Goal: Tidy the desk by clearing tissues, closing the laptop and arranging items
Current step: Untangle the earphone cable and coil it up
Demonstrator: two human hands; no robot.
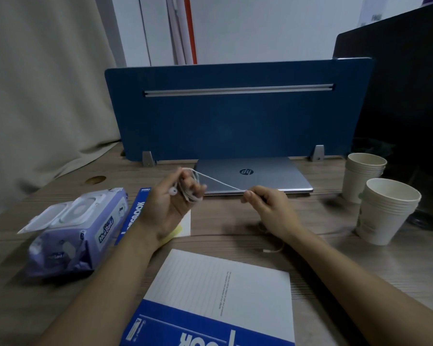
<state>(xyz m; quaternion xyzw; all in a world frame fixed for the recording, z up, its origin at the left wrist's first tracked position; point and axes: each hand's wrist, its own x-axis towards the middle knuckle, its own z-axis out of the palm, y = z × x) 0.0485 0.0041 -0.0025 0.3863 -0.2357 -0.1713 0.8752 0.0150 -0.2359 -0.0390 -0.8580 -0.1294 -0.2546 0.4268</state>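
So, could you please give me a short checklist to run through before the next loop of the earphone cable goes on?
1. Coil held: left hand has the earphone cable wound round its fingers. Ok.
2. Feed end held: right hand pinches the cable, which runs taut between the hands. Ok.
3. Earbud secured against the left palm. Ok.
4. Loose tail: plug end lies on the desk below the right wrist. Cannot tell if snagged.
5. Laptop closed. Ok.
6. Wipes pack lid closed. Not ok, open.
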